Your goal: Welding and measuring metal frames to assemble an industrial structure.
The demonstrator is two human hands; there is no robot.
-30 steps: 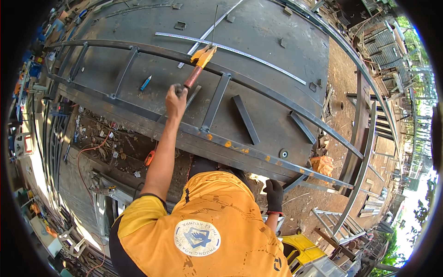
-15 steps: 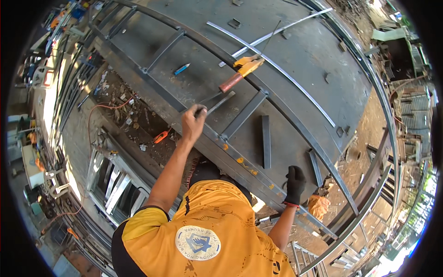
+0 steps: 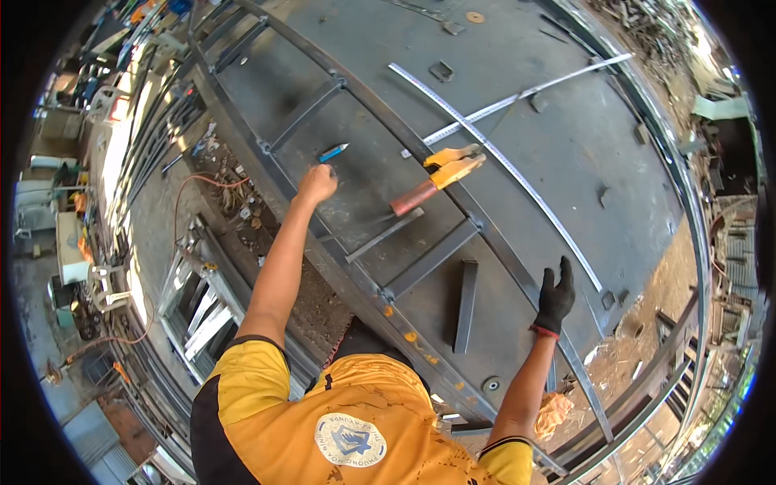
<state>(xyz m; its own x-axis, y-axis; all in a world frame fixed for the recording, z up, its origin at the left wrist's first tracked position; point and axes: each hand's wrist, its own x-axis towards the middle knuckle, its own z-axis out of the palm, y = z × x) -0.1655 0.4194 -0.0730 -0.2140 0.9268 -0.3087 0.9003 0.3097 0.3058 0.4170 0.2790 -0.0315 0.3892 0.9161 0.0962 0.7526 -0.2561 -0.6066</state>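
My bare left hand (image 3: 319, 184) is over the long near rail (image 3: 275, 178) of the ladder-like steel frame, its fingers curled with the tips hidden. Just beyond it lies a blue marker (image 3: 333, 152); whether the fingers touch its near end is unclear. My right hand (image 3: 555, 295), in a black glove, is spread with nothing in it above the curved far rail (image 3: 513, 267). Between the hands, a welding electrode holder (image 3: 436, 179), yellow-jawed with a reddish handle, rests across that rail. A short flat steel bar (image 3: 384, 235) lies beside its handle.
Two crossed steel rulers (image 3: 517, 182) lie on the dark steel plate (image 3: 558, 218). A short square tube (image 3: 466, 307) rests near its front edge, with a small round metal piece (image 3: 491, 384) farther right. Metal frames (image 3: 206, 299) stand at lower left; an orange cloth (image 3: 553, 416) lies at lower right.
My left hand has moved from the flat bar, leftward and away, to the blue marker. My right hand has risen from the plate's near edge toward the curved rail, fingers spreading. The view has shifted.
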